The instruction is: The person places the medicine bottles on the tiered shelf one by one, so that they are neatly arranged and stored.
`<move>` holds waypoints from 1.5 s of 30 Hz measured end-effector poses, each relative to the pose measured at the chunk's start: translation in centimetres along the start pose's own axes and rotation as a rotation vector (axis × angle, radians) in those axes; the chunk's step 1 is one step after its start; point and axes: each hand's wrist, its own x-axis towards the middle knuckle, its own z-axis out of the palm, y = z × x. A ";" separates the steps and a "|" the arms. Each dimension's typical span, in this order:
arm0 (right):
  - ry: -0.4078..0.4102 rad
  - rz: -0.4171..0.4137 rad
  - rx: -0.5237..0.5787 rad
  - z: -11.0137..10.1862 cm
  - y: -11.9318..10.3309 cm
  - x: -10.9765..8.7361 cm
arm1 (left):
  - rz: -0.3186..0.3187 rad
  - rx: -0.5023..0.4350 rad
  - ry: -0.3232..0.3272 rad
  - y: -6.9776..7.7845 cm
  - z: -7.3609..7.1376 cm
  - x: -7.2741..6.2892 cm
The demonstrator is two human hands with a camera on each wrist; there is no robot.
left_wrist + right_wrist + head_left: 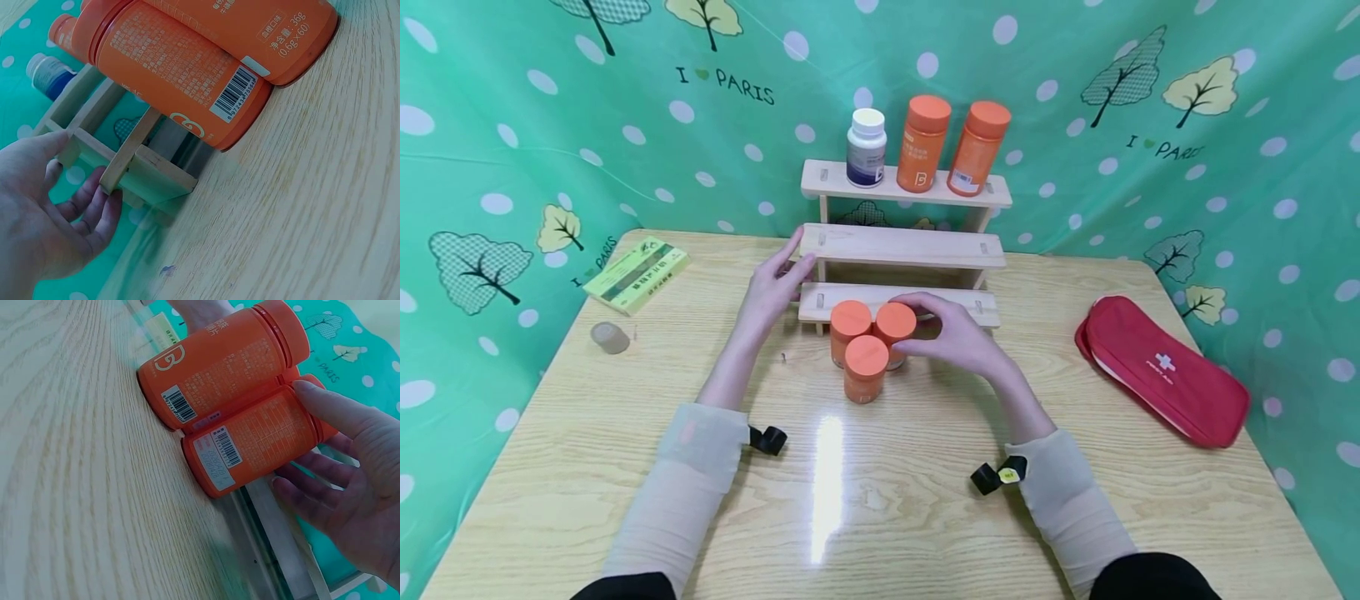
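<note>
Three orange bottles stand bunched in front of a three-step wooden shelf (902,243). My right hand (957,335) holds the back-right orange bottle (259,440), thumb at its neck and fingers round the far side. Touching that one are the front bottle (865,371) and the back-left bottle (850,321). At the shelf's left end, my left hand (769,290) grips the wood with thumb and curled fingers, as the left wrist view shows. The top step carries a white bottle with a dark blue label (867,148) and two more orange bottles (922,143).
On the table's left lie a green and yellow box (636,275) and a small greyish cylindrical object (610,337). A red first-aid pouch (1165,371) lies on the right. Behind the wooden table (925,517) hangs a green dotted cloth (1045,50).
</note>
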 end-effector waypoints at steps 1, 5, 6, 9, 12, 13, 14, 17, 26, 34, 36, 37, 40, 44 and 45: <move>0.001 0.003 0.000 0.0 0.0 0.0 | 0.000 0.000 0.000 0.0 0.0 0.0; 0.005 0.014 -0.004 0.1 0.0 0.1 | -0.006 0.000 -0.002 0.0 -0.1 0.1; 0.005 0.014 -0.005 0.1 0.0 0.1 | -0.006 -0.001 -0.002 0.0 -0.1 0.1; 0.005 0.016 -0.003 0.1 0.0 0.2 | -0.006 -0.006 -0.001 0.0 -0.1 0.0; 0.010 0.018 0.002 0.2 0.0 0.3 | -0.005 -0.003 0.001 0.1 -0.2 0.0; 0.012 0.021 0.005 0.2 0.0 0.3 | -0.005 -0.002 0.001 0.1 -0.2 0.0; 0.016 0.023 0.006 0.2 -0.1 0.3 | -0.005 0.000 0.001 0.1 -0.2 0.0; 0.033 0.028 0.011 0.2 -0.2 0.2 | -0.006 0.001 0.001 0.1 -0.2 0.0; 0.067 0.037 0.064 -0.3 -0.5 0.1 | -0.008 0.009 -0.001 0.3 -0.3 0.0; 0.083 0.043 0.123 -0.8 -0.7 -0.1 | -0.016 0.016 -0.005 0.5 -0.3 -0.1; 0.092 0.045 0.121 -1.1 -0.8 -0.1 | -0.018 0.013 -0.012 0.4 -0.2 -0.1; 0.094 0.044 0.123 -1.2 -0.9 -0.2 | -0.018 0.011 -0.015 0.4 -0.2 -0.1; 0.092 0.040 0.123 -1.7 -1.3 -0.1 | -0.018 0.004 -0.015 0.3 0.0 -0.1; 0.087 0.020 0.112 -2.4 -1.9 0.3 | -0.014 0.008 -0.003 0.1 0.0 0.0; 0.089 0.011 0.108 -2.6 -2.0 0.4 | -0.014 0.014 -0.003 0.1 0.0 0.0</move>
